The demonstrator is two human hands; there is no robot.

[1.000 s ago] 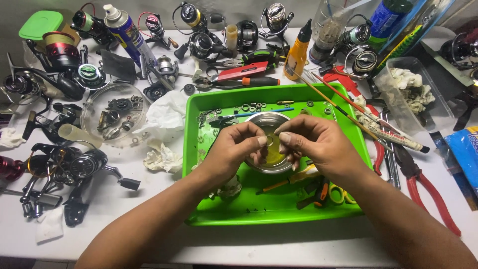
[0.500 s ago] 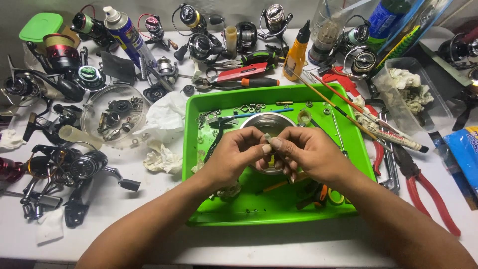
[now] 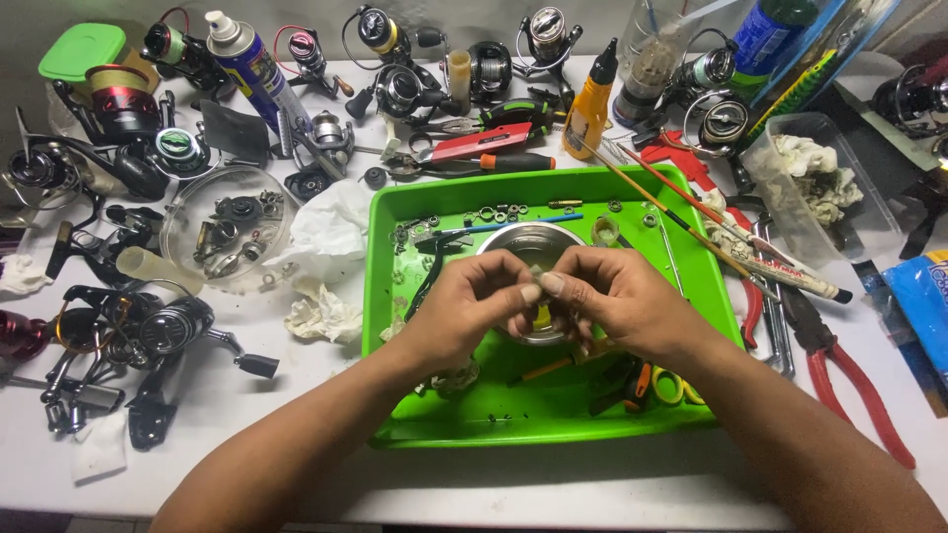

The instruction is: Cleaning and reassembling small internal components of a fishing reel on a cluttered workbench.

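We pinch a small yellowish part (image 3: 542,314) between both hands, left hand (image 3: 466,308) and right hand (image 3: 614,302) closed on it, above the steel bowl (image 3: 529,241) in the green tray (image 3: 553,410). We judge: grip firm, stay over tray.

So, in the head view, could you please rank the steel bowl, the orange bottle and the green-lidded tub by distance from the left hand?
1. Steel bowl, just under the left hand, in the tray.
2. Orange bottle, behind the tray.
3. Green-lidded tub, far back-left corner.
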